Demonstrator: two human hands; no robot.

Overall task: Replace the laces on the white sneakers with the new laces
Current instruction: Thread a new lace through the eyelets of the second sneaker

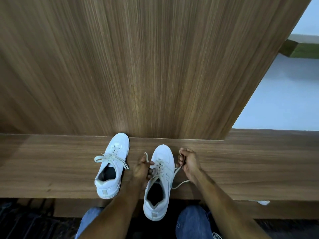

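Observation:
Two white sneakers stand toe-forward on a wooden ledge [51,169]. The left sneaker [112,166] is laced, its cream lace tied in a loose bow. The right sneaker [159,181] has its heel hanging over the ledge's front edge and is laced through several eyelets. My left hand [142,169] pinches one end of its cream lace [179,184], which sticks up beside the shoe's left side. My right hand [189,161] grips the other end to the shoe's right; slack loops down onto the ledge.
A tall wood-grain panel [138,66] rises directly behind the ledge, touching the left sneaker's toe. A pale floor [284,100] shows at the right. My knees in blue jeans [191,221] are below the ledge. A small white scrap [263,202] lies at the ledge's right front edge.

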